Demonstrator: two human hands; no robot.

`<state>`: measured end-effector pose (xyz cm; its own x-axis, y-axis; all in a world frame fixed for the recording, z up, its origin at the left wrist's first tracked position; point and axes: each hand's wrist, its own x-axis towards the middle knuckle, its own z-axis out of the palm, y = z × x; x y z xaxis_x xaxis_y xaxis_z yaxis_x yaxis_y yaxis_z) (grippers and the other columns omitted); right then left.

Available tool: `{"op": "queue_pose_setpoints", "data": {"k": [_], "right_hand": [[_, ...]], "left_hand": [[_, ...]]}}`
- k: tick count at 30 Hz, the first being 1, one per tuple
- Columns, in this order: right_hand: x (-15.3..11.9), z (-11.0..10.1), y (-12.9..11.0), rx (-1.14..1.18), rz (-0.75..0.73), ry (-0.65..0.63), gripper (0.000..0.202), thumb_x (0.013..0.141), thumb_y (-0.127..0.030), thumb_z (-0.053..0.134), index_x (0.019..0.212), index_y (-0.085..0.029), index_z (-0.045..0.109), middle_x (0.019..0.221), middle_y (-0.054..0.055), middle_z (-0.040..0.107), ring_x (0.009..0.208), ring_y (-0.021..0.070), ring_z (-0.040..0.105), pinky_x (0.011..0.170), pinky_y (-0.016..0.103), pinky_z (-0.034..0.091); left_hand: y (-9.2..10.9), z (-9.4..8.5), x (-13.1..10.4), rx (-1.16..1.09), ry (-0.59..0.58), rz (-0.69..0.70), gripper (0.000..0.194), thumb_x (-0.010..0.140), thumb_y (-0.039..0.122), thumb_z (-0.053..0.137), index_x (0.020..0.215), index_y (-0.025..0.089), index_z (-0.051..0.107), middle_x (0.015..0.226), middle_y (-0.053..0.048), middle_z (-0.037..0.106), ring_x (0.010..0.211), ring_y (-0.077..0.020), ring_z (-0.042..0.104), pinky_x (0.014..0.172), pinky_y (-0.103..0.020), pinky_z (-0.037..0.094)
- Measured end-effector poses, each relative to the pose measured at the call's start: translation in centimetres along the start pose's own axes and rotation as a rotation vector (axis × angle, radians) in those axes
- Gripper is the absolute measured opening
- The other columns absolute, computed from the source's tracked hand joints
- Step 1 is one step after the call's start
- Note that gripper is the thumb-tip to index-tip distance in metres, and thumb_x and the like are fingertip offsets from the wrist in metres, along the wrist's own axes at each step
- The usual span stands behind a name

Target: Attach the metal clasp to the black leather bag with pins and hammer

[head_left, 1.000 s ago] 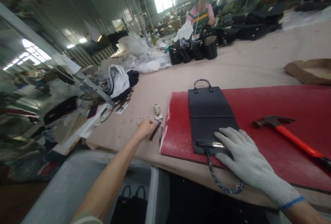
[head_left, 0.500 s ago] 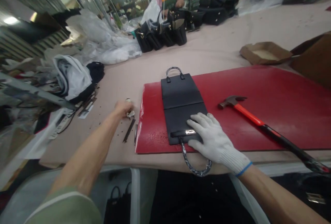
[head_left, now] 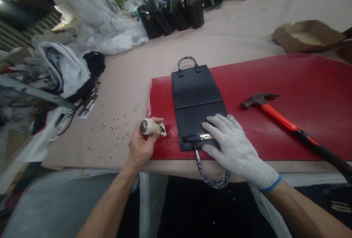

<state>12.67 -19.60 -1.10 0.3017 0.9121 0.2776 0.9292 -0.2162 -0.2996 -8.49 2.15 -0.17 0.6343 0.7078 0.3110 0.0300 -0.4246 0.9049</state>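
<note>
Clasp half-hidden by gloved right hand

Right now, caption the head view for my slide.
Gloved right hand presses black bag on red mat; bare left hand holds a tape-wrapped tool.

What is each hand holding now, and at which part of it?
The left hand grips a tape-wrapped tool around its wrapped shaft. The gloved right hand holds nothing; it presses flat on the black bag near its metal clasp.
</note>
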Motion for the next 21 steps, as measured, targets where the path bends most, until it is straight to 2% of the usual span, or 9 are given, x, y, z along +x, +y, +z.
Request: {"op": "queue_pose_setpoints", "data": {"k": [2,5,8,10,13,17,21], "right_hand": [[0.1,0.0,0.0,-0.012,-0.005,0.004,0.051,0.093,-0.041,0.063,0.136,-0.015,0.065,0.148,0.017,0.058,0.141,0.0395,0.047,0.123,0.065,0.028],[0.1,0.0,0.0,-0.025,-0.007,0.001,0.051,0.093,-0.040,0.063,0.137,-0.015,0.065,0.149,0.017,0.057,0.140,0.0390,0.048,0.123,0.064,0.027],[0.1,0.1,0.0,-0.016,-0.011,-0.004,0.051,0.093,-0.039,0.063,0.138,-0.014,0.064,0.149,0.017,0.057,0.141,0.0389,0.047,0.124,0.064,0.027],[0.0,0.1,0.1,-0.009,-0.008,-0.006,0.051,0.092,-0.038,0.063,0.138,-0.014,0.064,0.148,0.017,0.058,0.142,0.0390,0.046,0.123,0.065,0.027],[0.0,0.0,0.0,0.005,0.003,-0.014,0.052,0.092,-0.039,0.065,0.138,-0.014,0.065,0.148,0.016,0.058,0.141,0.0392,0.046,0.124,0.064,0.027],[0.2,-0.1,-0.1,0.013,0.020,-0.018,0.053,0.091,-0.041,0.067,0.138,-0.015,0.065,0.148,0.016,0.057,0.141,0.0394,0.047,0.124,0.064,0.027],[0.2,-0.1,-0.3,0.018,0.025,-0.006,0.052,0.092,-0.040,0.065,0.137,-0.015,0.066,0.148,0.017,0.058,0.141,0.0402,0.047,0.123,0.066,0.028]], "left_hand": [[-0.6,0.5,-0.9,0.045,0.007,0.011,0.033,0.093,0.035,0.073,0.119,0.017,0.067,0.123,-0.013,0.072,0.108,-0.0232,0.071,0.101,-0.040,0.058],[-1.4,0.7,-1.0,0.036,0.077,-0.021,0.038,0.089,0.033,0.076,0.121,0.016,0.065,0.125,-0.013,0.071,0.101,-0.0205,0.072,0.095,-0.036,0.060],[-1.8,0.7,-0.5,0.017,0.049,-0.088,0.031,0.088,0.030,0.075,0.114,0.014,0.069,0.118,-0.012,0.074,0.100,-0.0219,0.073,0.094,-0.036,0.060],[-1.7,0.7,-0.5,0.006,0.026,-0.103,0.024,0.088,0.028,0.074,0.108,0.015,0.071,0.114,-0.012,0.075,0.104,-0.0241,0.073,0.097,-0.038,0.060],[-1.0,1.0,-1.2,-0.037,0.066,-0.054,0.021,0.088,0.027,0.076,0.105,0.016,0.069,0.113,-0.012,0.076,0.107,-0.0261,0.073,0.098,-0.042,0.060],[0.2,2.6,-2.7,-0.167,0.049,0.051,0.022,0.090,0.025,0.075,0.108,0.019,0.064,0.114,-0.011,0.076,0.109,-0.0279,0.074,0.097,-0.045,0.061],[0.3,4.6,-3.6,-0.202,-0.041,-0.008,0.022,0.092,0.025,0.074,0.110,0.020,0.061,0.120,-0.012,0.075,0.115,-0.0297,0.073,0.100,-0.048,0.060]]}}
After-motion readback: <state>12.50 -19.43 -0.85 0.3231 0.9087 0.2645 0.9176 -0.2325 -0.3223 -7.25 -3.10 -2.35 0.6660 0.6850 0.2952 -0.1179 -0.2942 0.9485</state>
